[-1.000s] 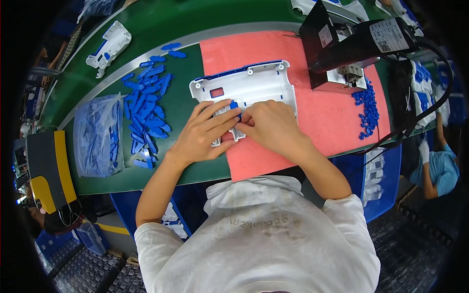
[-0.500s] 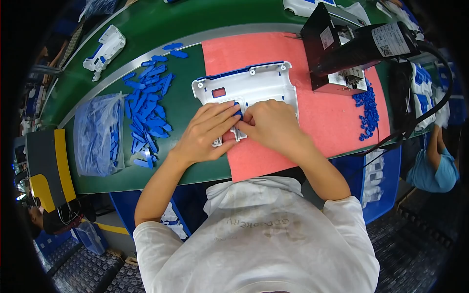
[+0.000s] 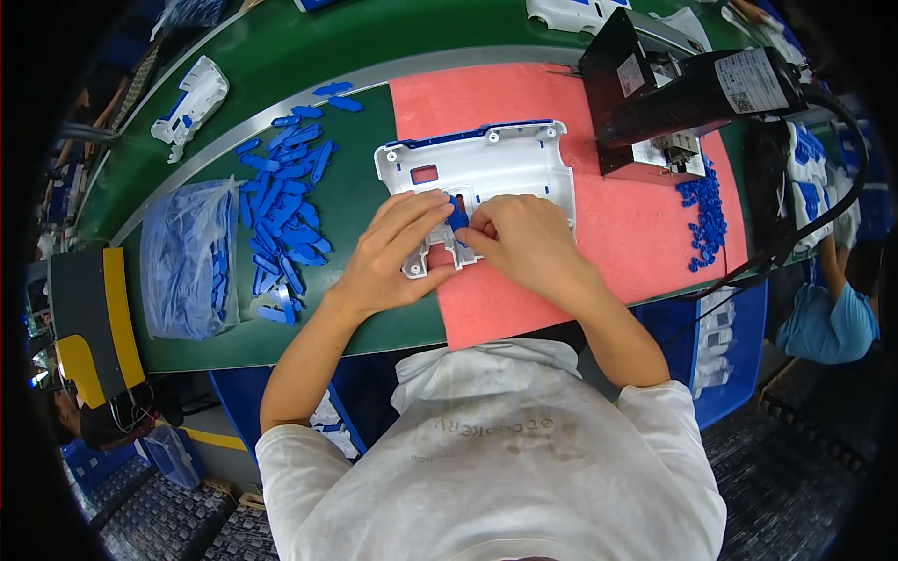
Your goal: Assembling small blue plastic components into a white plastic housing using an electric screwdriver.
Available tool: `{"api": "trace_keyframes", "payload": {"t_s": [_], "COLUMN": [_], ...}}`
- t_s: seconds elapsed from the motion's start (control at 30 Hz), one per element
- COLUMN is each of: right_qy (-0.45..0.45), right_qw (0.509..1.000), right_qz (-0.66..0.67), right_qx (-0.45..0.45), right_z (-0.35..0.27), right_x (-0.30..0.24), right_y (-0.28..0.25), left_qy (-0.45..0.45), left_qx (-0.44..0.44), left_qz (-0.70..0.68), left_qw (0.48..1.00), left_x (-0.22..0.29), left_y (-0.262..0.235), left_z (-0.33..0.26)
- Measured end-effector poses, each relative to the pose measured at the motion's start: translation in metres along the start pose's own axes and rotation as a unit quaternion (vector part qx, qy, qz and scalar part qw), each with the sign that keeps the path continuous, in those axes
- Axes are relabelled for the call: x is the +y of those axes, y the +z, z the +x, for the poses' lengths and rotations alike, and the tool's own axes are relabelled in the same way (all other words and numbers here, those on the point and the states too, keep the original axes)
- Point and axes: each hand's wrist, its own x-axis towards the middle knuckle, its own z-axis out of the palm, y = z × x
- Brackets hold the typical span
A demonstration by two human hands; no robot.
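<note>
Pink mat (image 3: pixel 617 234), blue piece (image 3: pixel 457 219) (between hands (image 3: pixel 383 257) (image 3: pixel 528 238))

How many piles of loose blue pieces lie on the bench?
2: one of long pieces, left of the pink mat; one of small pieces, on the mat's right side. The machine might hide more.

That green surface (image 3: pixel 369 131) carries a pink mat (image 3: pixel 617 243), with a loose heap of long blue pieces (image 3: pixel 278 201) to its left and a cloudy plastic bag (image 3: pixel 182 266) beside those. On the mat I see a white shell (image 3: pixel 514 164) overhanging its left edge, a black machine (image 3: pixel 608 84), and small blue bits (image 3: pixel 703 220) scattered toward the right.
</note>
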Motion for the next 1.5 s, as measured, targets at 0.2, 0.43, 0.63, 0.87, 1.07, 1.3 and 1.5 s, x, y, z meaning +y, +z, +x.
{"api": "trace_keyframes", "payload": {"t_s": [0.2, 0.43, 0.63, 0.87, 1.07, 1.3, 1.5], "right_qy": [0.01, -0.04, -0.159, -0.206, -0.343, -0.242, -0.234], "right_qw": [1.0, 0.99, 0.748, 0.785, 0.692, 0.753, 0.788], "right_qz": [0.004, 0.093, 0.205, 0.178, 0.295, 0.288, 0.238], "right_qx": [-0.005, 0.095, 0.611, 0.557, 0.563, 0.54, 0.517], "right_z": [-0.002, -0.01, 0.004, -0.006, -0.014, -0.005, -0.008], "right_x": [0.0, -0.007, 0.024, 0.048, 0.063, 0.09, 0.089], "right_y": [-0.001, -0.016, -0.076, -0.115, -0.172, -0.156, -0.149], "left_qy": [0.016, 0.012, 0.017, 0.013, 0.016, 0.013, 0.024], "left_qx": [-0.009, -0.067, -0.077, -0.086, -0.086, -0.083, -0.068], "left_qz": [-0.011, 0.054, 0.09, 0.088, 0.081, 0.075, 0.07], "left_qw": [1.0, 0.996, 0.993, 0.992, 0.993, 0.994, 0.995], "left_x": [0.001, 0.003, 0.009, 0.005, 0.001, -0.009, -0.012], "left_y": [0.001, 0.001, 0.003, 0.004, 0.019, 0.035, 0.038], "left_z": [0.003, 0.0, 0.007, 0.008, 0.042, 0.065, 0.063]}}
